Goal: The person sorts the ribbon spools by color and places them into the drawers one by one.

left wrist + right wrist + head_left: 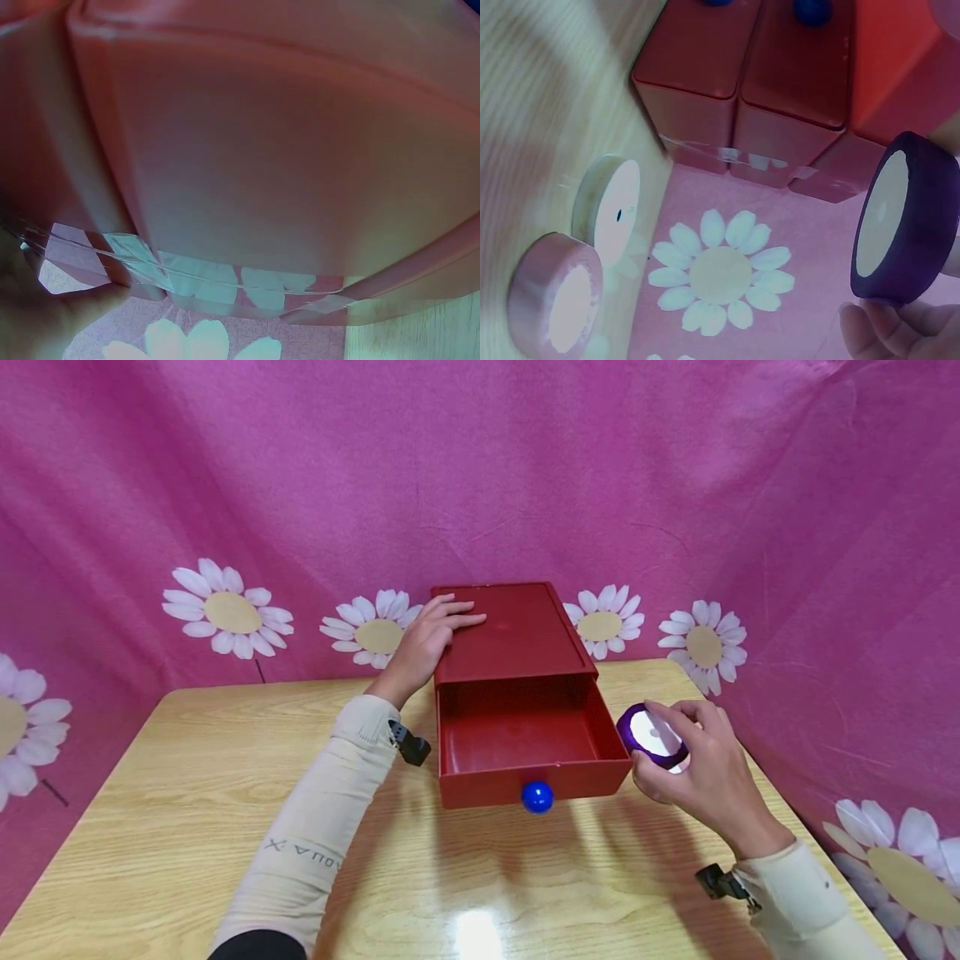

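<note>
Just right of the open drawer (487, 789): clamps a purple ribbon roll (655, 735) between right hand (708, 768) thumb and fingers.
Behind the drawer's opening: rests left hand (431, 639), fingers straight and apart, on the cabinet (525, 631); cannot tell thumb contact in the blurred left wrist view.
Ribbon roll risk: could slip loose if bumped against the drawer's side wall, being held near its rim.
Cabinet risk: could tip or slide if pressed hard on the drawer, so far pulled out.
Head view: shows the drawer's inside, missing from the right wrist view.
Right wrist view: shows pale roll (619, 214) and pink roll (555, 292) on the table (547, 150), beside closed lower drawers (787, 112) under the drawer, not plain from the head.
</note>
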### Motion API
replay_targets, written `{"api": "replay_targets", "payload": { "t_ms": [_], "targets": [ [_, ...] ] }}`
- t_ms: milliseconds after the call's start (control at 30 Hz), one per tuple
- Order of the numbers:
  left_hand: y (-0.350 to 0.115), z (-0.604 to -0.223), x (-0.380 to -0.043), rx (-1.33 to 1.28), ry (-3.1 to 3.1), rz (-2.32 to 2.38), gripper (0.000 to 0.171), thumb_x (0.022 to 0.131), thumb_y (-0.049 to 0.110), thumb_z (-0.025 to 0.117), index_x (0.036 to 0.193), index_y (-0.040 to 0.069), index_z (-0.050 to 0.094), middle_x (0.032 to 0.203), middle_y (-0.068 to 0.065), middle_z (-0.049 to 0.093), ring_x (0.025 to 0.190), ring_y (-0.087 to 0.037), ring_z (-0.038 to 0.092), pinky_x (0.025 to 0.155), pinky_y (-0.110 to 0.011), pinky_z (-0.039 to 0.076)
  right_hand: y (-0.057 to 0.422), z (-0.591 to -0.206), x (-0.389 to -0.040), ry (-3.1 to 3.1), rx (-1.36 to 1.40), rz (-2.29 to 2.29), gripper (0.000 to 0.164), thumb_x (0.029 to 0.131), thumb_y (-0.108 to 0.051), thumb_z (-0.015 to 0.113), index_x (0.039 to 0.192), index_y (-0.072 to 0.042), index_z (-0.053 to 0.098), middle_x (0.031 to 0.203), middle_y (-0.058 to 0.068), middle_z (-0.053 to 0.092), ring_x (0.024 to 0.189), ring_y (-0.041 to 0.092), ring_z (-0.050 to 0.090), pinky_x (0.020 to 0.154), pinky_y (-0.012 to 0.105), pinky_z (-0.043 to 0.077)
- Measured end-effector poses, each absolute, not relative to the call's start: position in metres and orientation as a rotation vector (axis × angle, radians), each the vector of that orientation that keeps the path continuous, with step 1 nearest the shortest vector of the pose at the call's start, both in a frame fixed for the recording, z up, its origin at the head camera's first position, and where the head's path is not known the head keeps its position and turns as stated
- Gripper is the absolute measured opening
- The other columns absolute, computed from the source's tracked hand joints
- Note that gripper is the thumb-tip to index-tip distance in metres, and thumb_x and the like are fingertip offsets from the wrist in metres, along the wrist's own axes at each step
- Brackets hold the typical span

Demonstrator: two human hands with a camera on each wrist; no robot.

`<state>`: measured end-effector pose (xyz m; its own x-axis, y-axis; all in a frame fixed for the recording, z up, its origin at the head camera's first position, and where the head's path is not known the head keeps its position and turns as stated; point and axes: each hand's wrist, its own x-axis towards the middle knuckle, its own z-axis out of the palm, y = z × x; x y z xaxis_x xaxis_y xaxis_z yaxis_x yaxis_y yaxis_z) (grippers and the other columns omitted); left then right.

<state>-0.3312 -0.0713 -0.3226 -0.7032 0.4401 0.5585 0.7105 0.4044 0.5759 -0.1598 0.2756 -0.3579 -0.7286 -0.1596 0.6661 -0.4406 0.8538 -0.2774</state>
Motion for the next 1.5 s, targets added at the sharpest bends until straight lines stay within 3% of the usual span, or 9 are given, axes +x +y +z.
{"api": "replay_targets", "payload": {
  "t_ms": [667,1500],
  "targets": [
    [-0.074,-0.322,-0.33,-0.96,-2.394,-1.244,0.05,0.094,0.008,0.029,0.129,0.014,0.064,0.142,-0.004,0.05,0.142,-0.019,0.024,0.117,-0.036,0.014,0.271,-0.334,-0.167,-2.303,0.525,0.58,0.058,0.064,-0.024,0.076,0.119,-0.006,0.067,0.103,0.014,0.053,0.093,0.029,0.047,0.07,0.038,0.033],
    [-0.071,-0.32,-0.329,-0.949,-2.386,-1.269,0.051,0.093,0.008,0.029,0.129,0.014,0.065,0.141,-0.003,0.051,0.142,-0.019,0.024,0.117,-0.034,0.013,0.255,-0.3,-0.17,-2.309,0.589,0.622,0.063,0.065,-0.021,0.079,0.126,-0.012,0.065,0.113,0.015,0.053,0.103,0.026,0.046,0.076,0.042,0.037]
  ]
}}
